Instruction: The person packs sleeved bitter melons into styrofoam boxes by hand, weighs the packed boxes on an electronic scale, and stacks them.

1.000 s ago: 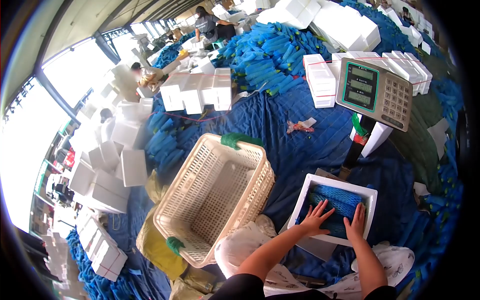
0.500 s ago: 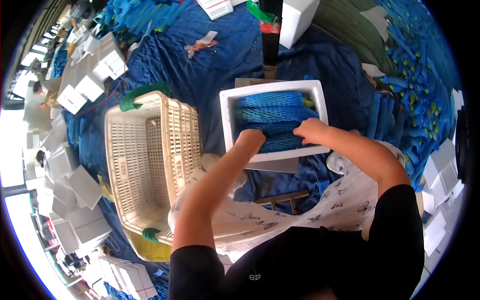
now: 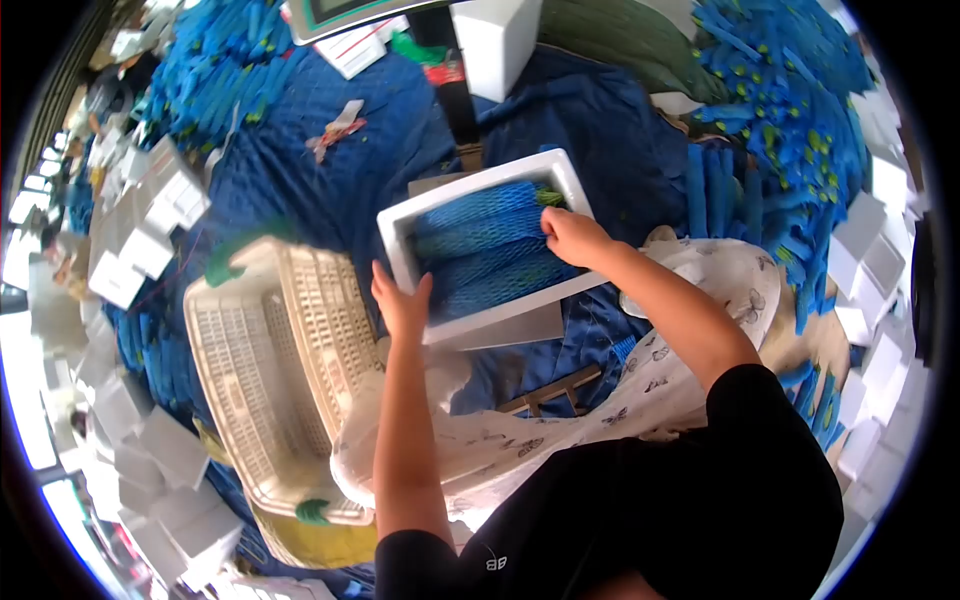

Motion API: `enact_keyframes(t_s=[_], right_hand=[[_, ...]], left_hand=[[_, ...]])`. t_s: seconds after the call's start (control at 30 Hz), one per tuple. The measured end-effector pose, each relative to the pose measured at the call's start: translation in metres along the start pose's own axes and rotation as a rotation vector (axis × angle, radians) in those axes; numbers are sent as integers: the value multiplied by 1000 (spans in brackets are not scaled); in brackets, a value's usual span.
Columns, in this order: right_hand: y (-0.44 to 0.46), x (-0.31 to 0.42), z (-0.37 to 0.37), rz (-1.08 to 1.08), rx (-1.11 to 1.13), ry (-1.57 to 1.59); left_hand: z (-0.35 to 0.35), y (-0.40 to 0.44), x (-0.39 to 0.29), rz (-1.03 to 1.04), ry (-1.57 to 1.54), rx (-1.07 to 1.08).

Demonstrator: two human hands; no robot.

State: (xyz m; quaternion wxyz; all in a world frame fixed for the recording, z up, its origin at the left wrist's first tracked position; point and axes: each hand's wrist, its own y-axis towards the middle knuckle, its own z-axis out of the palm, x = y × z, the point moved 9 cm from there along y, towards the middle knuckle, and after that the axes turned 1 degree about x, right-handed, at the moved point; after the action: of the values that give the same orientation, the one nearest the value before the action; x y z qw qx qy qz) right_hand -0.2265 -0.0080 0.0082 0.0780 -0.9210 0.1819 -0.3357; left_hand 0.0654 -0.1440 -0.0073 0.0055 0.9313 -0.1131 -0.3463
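Note:
A white foam box (image 3: 487, 330) sits tilted on the scale's metal plate (image 3: 515, 328). Inside lie several long items in blue netting (image 3: 490, 250), side by side, with a bit of green at the upper right end. My left hand (image 3: 403, 303) is at the box's left wall, thumb and fingers apart, nothing held. At the right wall, my right hand (image 3: 575, 238) has its fingers curled in over the box's edge beside the netted items; what they pinch, if anything, is hidden.
A beige plastic basket (image 3: 335, 345) with green-wrapped handles stands at the left. The scale's post (image 3: 455, 100) rises behind the box. Piles of blue-netted items (image 3: 790, 110) lie right and upper left. White foam boxes (image 3: 175, 450) are stacked at the left.
My left hand has come out of the box to its left side and opened. My right hand has moved up to the right wall. The box now looks turned and sits further left in view.

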Motion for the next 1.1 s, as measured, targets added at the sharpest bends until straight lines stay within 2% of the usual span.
enact_keyframes(t_s=[0.03, 0.07, 0.1, 0.13, 0.17, 0.2, 0.23, 0.27, 0.3, 0.33, 0.37, 0.43, 0.47, 0.5, 0.57, 0.7, 0.73, 0.8, 0.87, 0.9, 0.97, 1.03, 1.1], right_hand=[[-12, 19, -26, -163, -232, 57], [-39, 31, -65, -249, -627, -32], [-61, 15, -80, -106, -796, -34], [-60, -33, -53, 262, -648, 74], [-50, -76, -10, 511, -291, 200], [-48, -96, 16, 571, -112, 271], [-55, -89, 19, 650, -123, 430], [-49, -102, 22, 673, -276, 386], [-49, -99, 22, 679, -337, 356], [-53, -96, 20, 672, -355, 365], [-64, -89, 11, 665, -341, 398], [-67, -92, 17, 630, -338, 452], [-58, -95, 19, 639, -366, 419], [-54, -96, 22, 640, -395, 381], [-57, -97, 22, 660, -435, 415], [-80, -92, 1, 622, -448, 315], [-93, -86, -19, 625, -436, 257], [-113, -77, -58, 605, -416, 152], [-143, -74, -97, 580, -457, 128], [-159, -70, -116, 573, -465, 105], [-188, -70, -158, 514, -632, 101], [-223, -67, -202, 464, -786, 89], [-263, -70, -238, 464, -908, 48]], left_hand=[[49, 7, 81, -127, -183, 231], [65, 1, 101, -182, -37, 580], [64, 6, 111, -99, -3, 395], [52, -1, 80, -199, -320, 416], [58, 6, 72, -179, -219, 448], [62, 12, 65, -157, -118, 479], [63, 18, 85, -157, -138, 431], [62, 9, 73, -268, -199, 414], [76, 11, 87, -301, -463, 485], [65, 1, 69, -345, -511, 512], [62, 0, 64, -318, -485, 543], [63, -3, 74, -455, -402, 637], [78, 24, 116, -437, -294, 618], [78, 31, 124, -421, -294, 635], [81, 25, 70, 573, 226, 810], [71, 2, 29, 746, 242, 876], [68, 0, 18, 610, 130, 882], [69, -8, -6, 188, -240, 888], [66, -28, -49, -46, -540, 863], [63, -34, -75, -76, -634, 855], [53, -39, -129, -41, -726, 833], [47, -26, -173, 117, -614, 803], [33, -12, -224, 294, -526, 680]])
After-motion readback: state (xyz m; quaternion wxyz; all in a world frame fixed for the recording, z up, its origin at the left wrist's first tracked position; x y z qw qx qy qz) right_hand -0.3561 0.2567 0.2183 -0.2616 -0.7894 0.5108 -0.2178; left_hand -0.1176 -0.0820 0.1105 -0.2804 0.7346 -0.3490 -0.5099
